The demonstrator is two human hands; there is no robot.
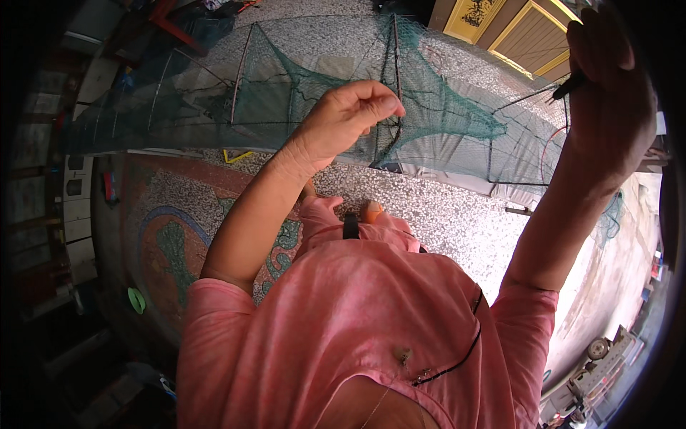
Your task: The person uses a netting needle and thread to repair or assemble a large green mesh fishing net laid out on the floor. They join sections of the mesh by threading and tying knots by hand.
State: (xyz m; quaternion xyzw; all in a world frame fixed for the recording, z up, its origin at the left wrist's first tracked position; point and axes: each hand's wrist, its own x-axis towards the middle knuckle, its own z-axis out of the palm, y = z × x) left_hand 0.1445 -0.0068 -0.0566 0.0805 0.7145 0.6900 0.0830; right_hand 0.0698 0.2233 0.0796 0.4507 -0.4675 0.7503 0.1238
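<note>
Wore a pink short-sleeved shirt (357, 307), scooped at front | bore a slim dark cord (459, 362) slanting across chest | wore a thin neck chain (376, 406)

A long, translucent green mesh net (444, 107), spread over thin dark rod frames and drawn into pointed folds, stretches across the speckled floor (457, 204). A small slim black tool (569, 84) is held tilted near its right end.

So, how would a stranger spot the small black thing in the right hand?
Find the long green net stretching across the upper part of the view. Toward its right end is the person's right hand. The small black thing juts out leftward, far stubbier than the net's long thin rods.
</note>
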